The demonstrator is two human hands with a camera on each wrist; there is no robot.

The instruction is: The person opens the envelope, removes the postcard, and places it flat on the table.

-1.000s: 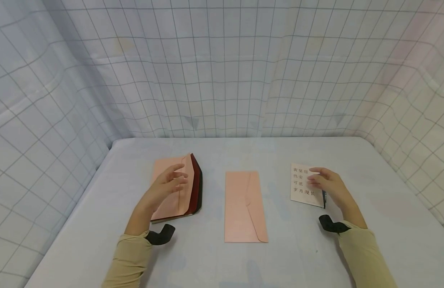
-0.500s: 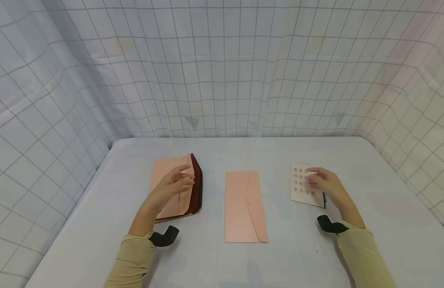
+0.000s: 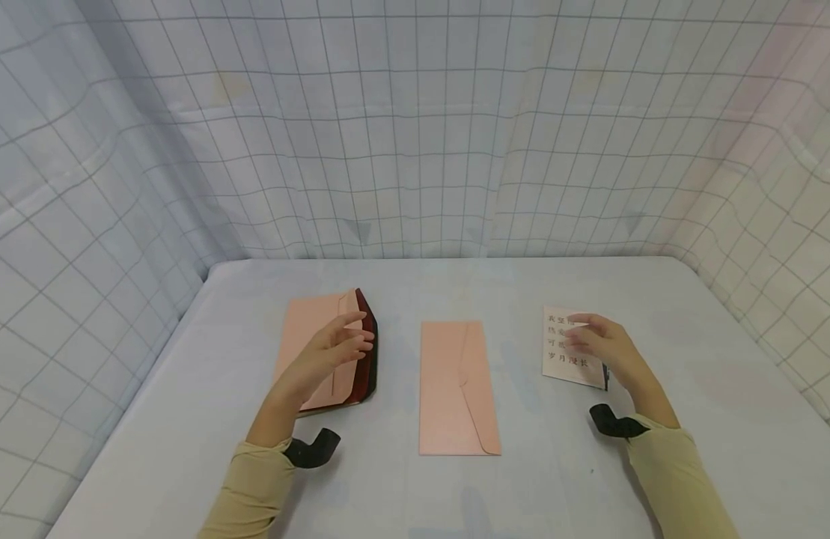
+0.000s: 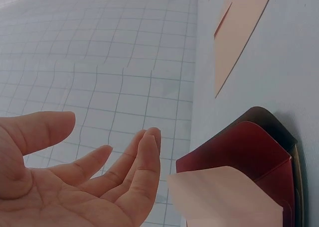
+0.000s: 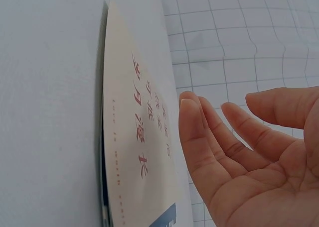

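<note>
Above a stack of envelopes on the left of the table is my left hand (image 3: 320, 363), its fingers loosely bent and holding nothing. A pink envelope (image 3: 300, 318) tops that stack, with a dark red envelope (image 4: 244, 147) and a darker one under it. Over on the right, my right hand (image 3: 613, 352) hovers at a cream card (image 3: 556, 367) printed with red characters; its fingers are relaxed and grip nothing. In the right wrist view the card (image 5: 124, 152) lies beside the fingers, apart from them. A single pink envelope (image 3: 448, 397) lies between the two hands, flap side up.
A white cloth covers the table (image 3: 522, 486). White curtains with a grid pattern (image 3: 428, 150) stand behind and on both sides. Black wrist bands (image 3: 313, 449) stick out inward from both forearms. Something dark blue shows beneath the card's edge.
My left hand has drifted a little to the right over the envelope stack. The right hand has shifted slightly left over the card. The envelopes and card stay in place.
</note>
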